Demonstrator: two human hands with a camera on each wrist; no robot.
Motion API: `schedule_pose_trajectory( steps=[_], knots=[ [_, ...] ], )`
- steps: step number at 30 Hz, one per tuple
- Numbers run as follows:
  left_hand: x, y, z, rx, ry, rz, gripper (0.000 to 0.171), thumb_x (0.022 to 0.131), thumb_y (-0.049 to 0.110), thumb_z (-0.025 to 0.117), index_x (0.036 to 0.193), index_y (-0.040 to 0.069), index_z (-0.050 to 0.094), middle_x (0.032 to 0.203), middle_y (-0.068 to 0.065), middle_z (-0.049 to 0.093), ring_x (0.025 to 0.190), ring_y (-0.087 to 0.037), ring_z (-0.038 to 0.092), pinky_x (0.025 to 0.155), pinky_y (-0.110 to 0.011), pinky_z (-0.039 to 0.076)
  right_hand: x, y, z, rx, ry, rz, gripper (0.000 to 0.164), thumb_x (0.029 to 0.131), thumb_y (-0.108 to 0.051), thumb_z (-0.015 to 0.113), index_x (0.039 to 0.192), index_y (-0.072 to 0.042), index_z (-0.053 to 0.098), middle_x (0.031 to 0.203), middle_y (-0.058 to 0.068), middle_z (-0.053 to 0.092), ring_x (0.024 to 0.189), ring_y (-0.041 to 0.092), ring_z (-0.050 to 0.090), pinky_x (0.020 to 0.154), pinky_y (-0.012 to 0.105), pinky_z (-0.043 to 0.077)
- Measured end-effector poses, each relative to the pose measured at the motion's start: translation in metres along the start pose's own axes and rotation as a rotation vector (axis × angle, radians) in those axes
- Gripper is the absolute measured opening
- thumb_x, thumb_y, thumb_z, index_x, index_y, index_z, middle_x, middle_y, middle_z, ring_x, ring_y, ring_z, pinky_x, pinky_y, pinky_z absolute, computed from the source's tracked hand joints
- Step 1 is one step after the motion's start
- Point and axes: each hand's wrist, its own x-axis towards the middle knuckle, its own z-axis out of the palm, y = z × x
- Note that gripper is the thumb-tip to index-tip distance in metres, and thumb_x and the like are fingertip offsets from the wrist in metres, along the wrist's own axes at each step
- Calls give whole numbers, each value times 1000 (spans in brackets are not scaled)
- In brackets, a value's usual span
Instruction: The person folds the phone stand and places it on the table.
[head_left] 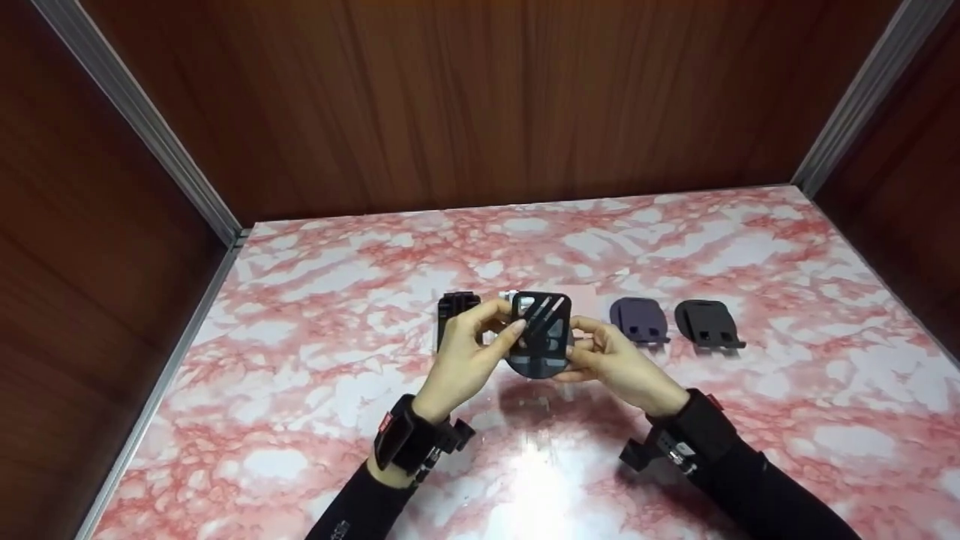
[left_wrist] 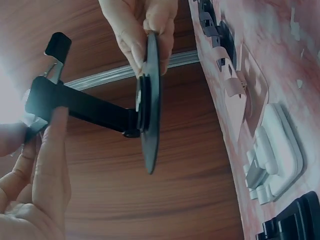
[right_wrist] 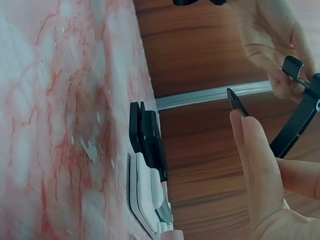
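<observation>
Both hands hold a black folding phone stand [head_left: 540, 345] above the middle of the table. My left hand [head_left: 472, 345] pinches its slotted upper plate at the left edge, thumb on the near face. On the other side, my right hand [head_left: 611, 360] grips the rounded base at its right edge. The left wrist view shows the stand unfolded: its arm [left_wrist: 95, 104] joins the flat base [left_wrist: 151, 115] at a hinge, and the right hand's fingers grip the base. In the right wrist view, the stand is partly cut off at the frame edge.
On the marbled table [head_left: 337, 360] lie a black folded stand [head_left: 454, 304], a white one [left_wrist: 280, 150], a pink one [left_wrist: 255, 90], a purple one [head_left: 637, 319] and a dark one [head_left: 706, 322]. Brown wood panels [head_left: 480, 105] enclose the table's back and sides.
</observation>
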Motion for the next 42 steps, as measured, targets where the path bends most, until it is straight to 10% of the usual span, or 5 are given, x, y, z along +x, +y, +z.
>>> schedule_pose_trajectory(
  steps=[8, 17, 32, 42],
  knots=[
    [-4, 26, -5, -7, -28, -26, 13, 87, 11, 63, 81, -2, 63, 74, -16, 63, 62, -18, 58, 59, -26, 55, 0, -3, -1, -101, 41, -78, 36, 91, -2, 52, 127, 1, 45, 102, 11, 70, 86, 23, 69, 81, 48, 53],
    [-2, 19, -5, -76, -86, -78, 18, 87, 10, 62, 78, -5, 60, 69, -20, 61, 56, -11, 57, 57, -31, 56, 0, -6, 1, -210, 135, -102, 21, 90, 3, 52, 109, -4, 48, 98, 5, 71, 84, 18, 69, 73, 36, 58],
    [0, 7, -2, -165, -139, -188, 20, 87, 9, 62, 81, -10, 59, 68, -8, 61, 53, -9, 61, 54, -34, 57, -1, -11, 1, -383, 222, -240, 14, 89, 8, 50, 102, 5, 46, 103, 29, 64, 83, 16, 70, 74, 38, 57],
    [1, 5, 0, -109, -164, -211, 18, 86, 8, 63, 80, -9, 61, 69, -12, 62, 50, -9, 57, 54, -38, 57, -5, -15, 8, -693, 407, -511, 15, 85, 11, 55, 93, -1, 59, 87, 13, 71, 66, 4, 65, 57, 22, 56]
  ],
)
